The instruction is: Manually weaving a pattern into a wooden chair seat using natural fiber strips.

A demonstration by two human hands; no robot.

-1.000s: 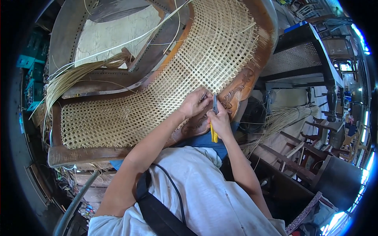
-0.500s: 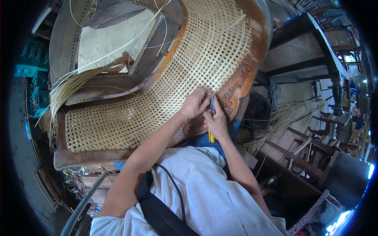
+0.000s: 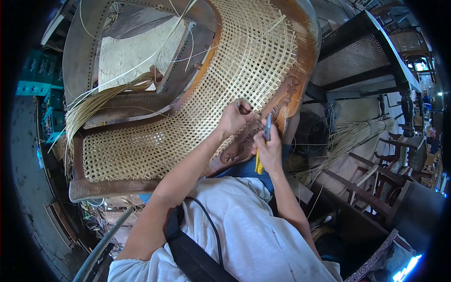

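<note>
Gripping a yellow-handled tool (image 3: pixel 259 165) with its tip toward twelve o'clock, the right hand (image 3: pixel 268 146) sits at four o'clock from the left hand (image 3: pixel 233 118), whose fingers curl at the edge of the cane weave (image 3: pixel 188 124) (whether they pinch a strand, I cannot tell). From the hands, the weave sweeps from eight o'clock round to twelve inside a wooden frame (image 3: pixel 120 188), with carved scrolls (image 3: pixel 284 101) near one o'clock. Loose strands (image 3: pixel 96 101) lie bundled just past nine, a dark seat (image 3: pixel 387 82) stands at two, and more cane (image 3: pixel 359 134) lies at three.
</note>
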